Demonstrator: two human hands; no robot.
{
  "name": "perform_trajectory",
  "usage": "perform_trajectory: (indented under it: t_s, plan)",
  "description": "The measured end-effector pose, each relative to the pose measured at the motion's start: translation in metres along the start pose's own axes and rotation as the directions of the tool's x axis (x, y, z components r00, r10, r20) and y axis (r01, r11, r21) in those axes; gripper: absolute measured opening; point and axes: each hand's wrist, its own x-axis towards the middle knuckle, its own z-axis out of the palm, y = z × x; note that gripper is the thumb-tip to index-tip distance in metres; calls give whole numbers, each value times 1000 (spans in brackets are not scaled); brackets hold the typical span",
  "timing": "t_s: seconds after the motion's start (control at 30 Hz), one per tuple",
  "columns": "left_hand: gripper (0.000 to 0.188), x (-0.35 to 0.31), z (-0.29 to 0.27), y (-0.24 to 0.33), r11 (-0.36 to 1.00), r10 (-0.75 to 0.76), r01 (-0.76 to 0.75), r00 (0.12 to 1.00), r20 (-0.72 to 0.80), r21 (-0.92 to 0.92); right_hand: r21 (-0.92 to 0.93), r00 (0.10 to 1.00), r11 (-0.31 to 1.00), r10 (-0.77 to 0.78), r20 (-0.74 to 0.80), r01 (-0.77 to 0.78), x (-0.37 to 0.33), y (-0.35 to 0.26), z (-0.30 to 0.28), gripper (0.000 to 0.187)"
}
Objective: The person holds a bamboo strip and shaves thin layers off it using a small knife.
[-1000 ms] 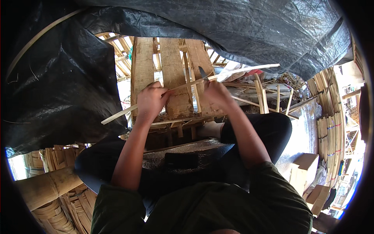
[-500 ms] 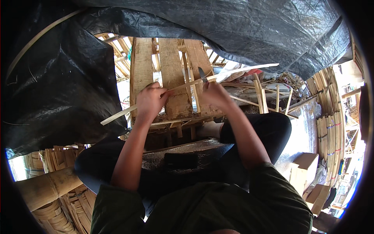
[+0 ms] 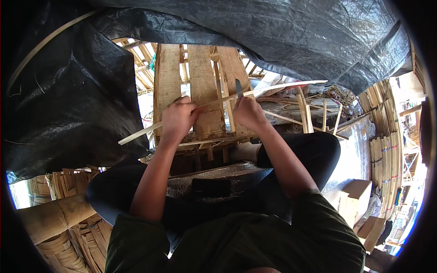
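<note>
A long, pale bamboo strip (image 3: 283, 85) slants across a bench of wooden planks (image 3: 203, 70), its right end higher in the picture. My left hand (image 3: 178, 117) is wrapped round the strip left of its middle, slightly smeared by motion. In my right fist (image 3: 248, 112) is a knife (image 3: 239, 87), its dark blade pointing away from me and crossing the strip. The knife's handle is mostly hidden by my fingers. The strip's left end (image 3: 132, 137) sticks out past my left hand, over the bench's left side.
Black plastic sheeting (image 3: 68, 109) hangs at the left and across the far side. Short upright sticks (image 3: 324, 113) stand right of the bench. Bundled bamboo slats (image 3: 386, 152) and cardboard boxes (image 3: 357, 195) are farther right. A thick bamboo pole (image 3: 57, 218) lies lower left.
My right hand and the knife have shifted slightly, the knife turning more upright. The strip's right end has dipped a little. My left hand keeps its grip in nearly the same place.
</note>
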Motion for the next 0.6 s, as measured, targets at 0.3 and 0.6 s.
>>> perform_trajectory:
  t_s: [0.3, 0.6]
  plan:
    - [23, 1, 1, 0, 999, 23, -23, 1000, -20, -32, 173, 996, 985, 1, -91, 15, -4, -1, 14, 41]
    - [24, -1, 1, 4, 996, 30, -34, 998, -48, -81, 657, 864, 753, -303, 402, -41, -14, -49, -23, 38]
